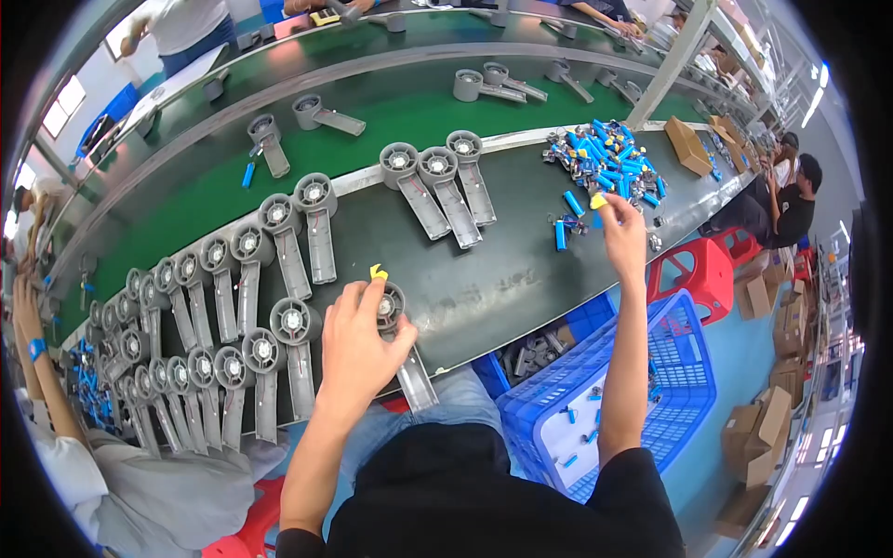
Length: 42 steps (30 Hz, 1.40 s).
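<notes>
My left hand is wrapped round the round head of a grey handheld-fan housing, whose open handle points toward me. A yellow cover sits on one of its fingertips. Farther right, my right hand is closed, its fingertips bent together and a yellow cover on one. A bit of blue shows under those fingers, but what they hold is hidden. Beside them lie loose blue cylindrical batteries with small circuit parts. Just beyond is a heap of blue batteries. Three grey fan housings rest between my hands.
Rows of grey fan housings fill the bench's left side. Behind runs a green conveyor carrying more housings. A blue crate stands by my right arm, near a red stool. A co-worker's arm is at far left.
</notes>
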{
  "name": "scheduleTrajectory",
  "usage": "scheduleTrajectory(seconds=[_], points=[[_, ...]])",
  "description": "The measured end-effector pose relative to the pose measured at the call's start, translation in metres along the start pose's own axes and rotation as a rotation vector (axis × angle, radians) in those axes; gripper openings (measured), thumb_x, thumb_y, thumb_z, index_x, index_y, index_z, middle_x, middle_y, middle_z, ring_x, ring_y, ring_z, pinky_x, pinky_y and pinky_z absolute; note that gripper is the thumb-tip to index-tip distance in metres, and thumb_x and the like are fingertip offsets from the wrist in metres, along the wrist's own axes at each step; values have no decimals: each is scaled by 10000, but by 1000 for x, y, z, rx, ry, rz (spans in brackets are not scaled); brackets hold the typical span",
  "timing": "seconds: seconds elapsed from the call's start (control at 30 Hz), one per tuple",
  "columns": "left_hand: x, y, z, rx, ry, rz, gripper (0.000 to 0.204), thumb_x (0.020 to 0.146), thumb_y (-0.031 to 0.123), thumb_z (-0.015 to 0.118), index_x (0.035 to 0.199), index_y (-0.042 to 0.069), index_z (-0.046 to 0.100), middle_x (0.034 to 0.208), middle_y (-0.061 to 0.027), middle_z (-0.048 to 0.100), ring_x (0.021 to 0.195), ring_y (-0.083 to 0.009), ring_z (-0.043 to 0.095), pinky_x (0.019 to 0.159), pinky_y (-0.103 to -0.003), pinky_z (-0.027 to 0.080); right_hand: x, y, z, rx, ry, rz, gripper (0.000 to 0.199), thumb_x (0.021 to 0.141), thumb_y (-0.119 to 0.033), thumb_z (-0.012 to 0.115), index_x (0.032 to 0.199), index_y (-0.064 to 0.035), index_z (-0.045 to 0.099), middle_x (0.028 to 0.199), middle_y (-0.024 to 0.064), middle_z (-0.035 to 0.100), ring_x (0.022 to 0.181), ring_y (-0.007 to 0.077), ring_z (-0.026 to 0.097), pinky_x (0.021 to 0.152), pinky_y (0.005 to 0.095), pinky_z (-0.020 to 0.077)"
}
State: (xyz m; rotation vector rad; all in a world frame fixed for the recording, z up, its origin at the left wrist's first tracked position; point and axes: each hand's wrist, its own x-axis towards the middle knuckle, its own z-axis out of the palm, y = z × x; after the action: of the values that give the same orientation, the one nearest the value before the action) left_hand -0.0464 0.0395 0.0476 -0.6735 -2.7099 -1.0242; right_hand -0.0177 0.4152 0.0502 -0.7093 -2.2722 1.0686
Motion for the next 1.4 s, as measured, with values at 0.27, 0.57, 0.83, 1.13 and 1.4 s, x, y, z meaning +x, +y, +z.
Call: scheduleTrajectory(seconds=[0.27, 0.57, 0.83, 1.13, 1.4], points=[[-5, 2, 3, -108, 171, 137, 305, 866, 133, 677, 1123, -28, 640, 1212, -206, 582, 1082, -339, 573, 884, -392, 474, -71, -56, 16, 526, -379, -51, 288, 1004, -174, 402, 1046, -4, 631, 854, 48, 639, 796, 113, 588, 741, 243, 453], [-23, 4, -18, -1349, -313, -377, 293, 969, 98, 618, 1213, -64, 627, 1013, -104, 703, 861, -158, 678, 790, -311, 542, -157, -108, 59, 601, -831, -378, 217, 788, 21, 641, 1001, 33, 680, 922, 120, 680, 819, 178, 638, 750, 285, 499], [-52, -6, -45, -1078, 55, -290, 143, 1004, 58, 522, 1111, -13, 584, 1024, -91, 659, 1010, -124, 608, 840, -261, 480, -190, -90, 89, 463, -620, -250, 297, 791, 34, 637, 1083, 8, 687, 1024, 92, 644, 807, 140, 589, 716, 256, 476], [-54, -10, -28, -338, -109, -85, 96, 907, 79, 659, 931, -11, 639, 717, -116, 624, 519, -162, 548, 481, -312, 399, -194, -91, 116, 222, -614, -366, 275, 742, 3, 739, 1012, -41, 716, 859, 50, 600, 684, 137, 547, 604, 267, 449], [-50, -18, -11, -309, -74, -88, 100, 901, 82, 656, 902, -15, 630, 714, -163, 609, 548, -239, 570, 496, -342, 409, -189, -79, 134, 210, -501, -722, 192, 778, 34, 735, 962, -14, 715, 838, 64, 619, 714, 152, 599, 605, 273, 474]])
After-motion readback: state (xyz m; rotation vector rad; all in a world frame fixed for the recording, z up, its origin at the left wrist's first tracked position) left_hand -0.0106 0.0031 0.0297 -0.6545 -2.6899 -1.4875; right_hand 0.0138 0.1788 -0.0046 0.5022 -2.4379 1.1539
